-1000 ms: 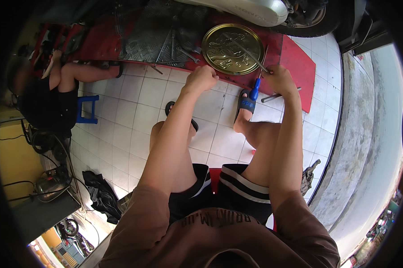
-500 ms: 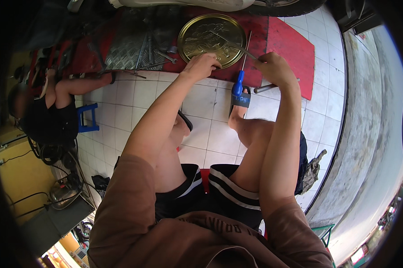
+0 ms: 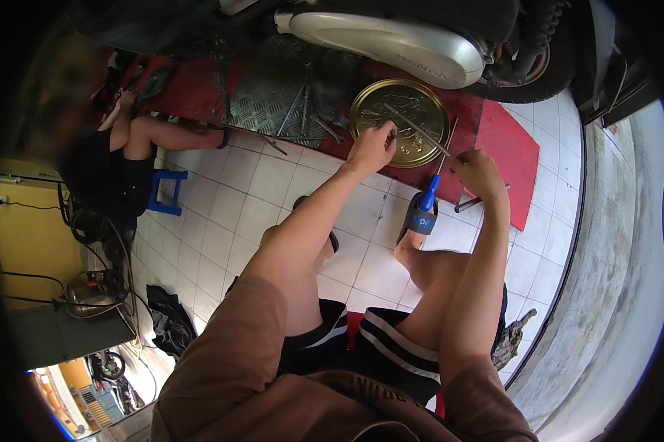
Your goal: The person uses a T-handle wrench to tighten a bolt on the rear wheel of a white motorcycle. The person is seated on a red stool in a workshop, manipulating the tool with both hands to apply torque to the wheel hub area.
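My right hand is closed around the near end of a slim metal rod, perhaps a tool shaft. The rod slants up and left over a round gold tray with an embossed middle. At the tray's near left rim is my left hand, its fingers curled; what they pinch, if anything, I cannot make out. A blue-handled screwdriver lies just right of the tray, its shaft pointing away and its handle above my sandalled foot. Beneath my right hand, a short metal bar sticks out over the red platform's edge.
The tray rests on a red platform with a metal tread plate bearing several wrenches. A motorcycle stands just beyond. Another person sits at the left by a blue stool. A wall runs along the right.
The view has tilted up, showing more of the motorcycle, and the scene has shifted right and down. The rod stays in my right hand over the tray; my left hand remains by its rim.
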`<control>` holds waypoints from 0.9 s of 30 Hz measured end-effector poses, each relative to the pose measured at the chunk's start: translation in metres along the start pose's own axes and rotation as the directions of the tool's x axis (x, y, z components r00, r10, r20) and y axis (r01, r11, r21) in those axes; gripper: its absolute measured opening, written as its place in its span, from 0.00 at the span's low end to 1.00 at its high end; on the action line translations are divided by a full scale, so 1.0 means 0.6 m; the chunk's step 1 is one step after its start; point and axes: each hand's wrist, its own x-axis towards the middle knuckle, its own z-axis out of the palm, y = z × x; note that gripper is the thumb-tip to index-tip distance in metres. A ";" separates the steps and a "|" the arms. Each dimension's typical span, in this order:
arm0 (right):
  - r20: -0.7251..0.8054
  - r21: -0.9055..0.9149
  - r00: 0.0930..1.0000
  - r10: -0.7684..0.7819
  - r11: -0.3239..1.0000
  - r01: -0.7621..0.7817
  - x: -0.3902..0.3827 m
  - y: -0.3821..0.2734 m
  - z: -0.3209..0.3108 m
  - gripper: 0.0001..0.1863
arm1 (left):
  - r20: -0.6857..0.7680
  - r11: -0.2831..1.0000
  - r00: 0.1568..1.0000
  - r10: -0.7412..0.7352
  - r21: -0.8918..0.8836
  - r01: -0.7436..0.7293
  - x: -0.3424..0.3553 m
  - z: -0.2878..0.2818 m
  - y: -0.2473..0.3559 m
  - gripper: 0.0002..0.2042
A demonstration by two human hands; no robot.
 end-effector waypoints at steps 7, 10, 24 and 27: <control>-0.101 -0.051 0.969 -0.226 0.974 0.222 -0.011 -0.028 -0.004 0.17 | -0.152 0.430 0.634 -0.758 -0.848 0.310 -0.014 -0.121 0.016 0.07; -0.081 -0.131 0.970 -0.230 0.967 0.219 -0.015 -0.054 0.002 0.16 | -0.183 0.412 0.678 -0.712 -0.891 0.192 -0.048 -0.164 0.023 0.08; -0.138 -0.250 0.936 -0.324 0.926 0.284 0.004 -0.081 0.041 0.22 | -0.182 0.471 0.859 -0.479 -0.879 0.077 -0.067 -0.270 0.015 0.10; -0.150 -0.195 0.942 -0.299 0.943 0.268 0.004 -0.086 0.044 0.22 | -0.225 0.539 0.840 -0.494 -0.837 0.093 -0.063 -0.272 0.018 0.10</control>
